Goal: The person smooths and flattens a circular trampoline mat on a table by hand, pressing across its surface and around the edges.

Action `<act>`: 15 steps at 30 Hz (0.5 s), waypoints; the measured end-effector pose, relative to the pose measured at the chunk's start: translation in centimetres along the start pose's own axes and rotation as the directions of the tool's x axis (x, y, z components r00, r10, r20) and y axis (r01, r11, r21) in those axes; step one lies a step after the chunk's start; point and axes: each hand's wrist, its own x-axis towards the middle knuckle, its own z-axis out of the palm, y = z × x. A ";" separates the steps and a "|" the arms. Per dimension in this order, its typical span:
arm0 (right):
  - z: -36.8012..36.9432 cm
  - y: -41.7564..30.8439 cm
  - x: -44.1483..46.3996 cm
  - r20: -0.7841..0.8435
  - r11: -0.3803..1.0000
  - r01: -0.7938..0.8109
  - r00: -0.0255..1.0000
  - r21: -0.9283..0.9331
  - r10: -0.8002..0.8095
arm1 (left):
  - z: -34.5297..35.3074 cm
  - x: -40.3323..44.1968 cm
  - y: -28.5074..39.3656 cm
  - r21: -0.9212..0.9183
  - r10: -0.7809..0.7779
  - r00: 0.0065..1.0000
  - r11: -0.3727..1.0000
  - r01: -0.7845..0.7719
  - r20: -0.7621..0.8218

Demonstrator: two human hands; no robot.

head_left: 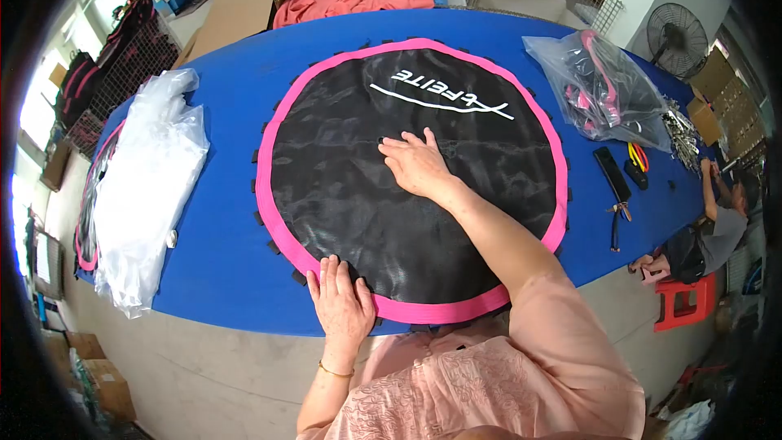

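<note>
A round black trampoline mat (350,195) with a pink border and short black tabs around its edge lies flat on the blue table. White lettering, upside down from where I stand, runs across its far part. My right hand (417,165) rests near the mat's middle with fingers spread; a tiny dark spot shows at one fingertip, too small to name. At the near left edge, my left hand (340,297) lies over the pink border, its fingers stretched onto the black fabric.
Clear plastic bags (151,187) cover another pink-edged mat at left. A bagged black-and-pink bundle (599,85) lies at far right, near metal pieces (682,134), a black phone-like object (611,173) and pliers (617,226). Beyond the table, a person (717,232) sits by a red stool (684,301).
</note>
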 end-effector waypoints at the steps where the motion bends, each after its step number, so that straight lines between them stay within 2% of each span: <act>1: -0.3 0.2 -0.4 0.000 1.000 0.002 1.000 0.002 -0.002 | 0.0 0.0 -0.1 -0.005 0.005 1.000 1.000 -0.005 -0.002; 5: -1.1 2.6 -3.5 0.011 0.996 0.078 0.997 -0.033 -0.077 | 0.0 -0.1 0.0 -0.003 0.003 1.000 1.000 -0.003 0.001; 10: -2.4 4.7 -7.3 -0.049 0.993 0.117 0.992 0.030 -0.116 | -0.2 0.1 0.1 -0.002 0.004 1.000 1.000 -0.004 0.005; 15: -1.3 4.0 -5.9 -0.086 0.992 0.119 0.990 0.050 -0.115 | -0.2 0.1 0.2 0.015 0.018 1.000 1.000 -0.019 0.014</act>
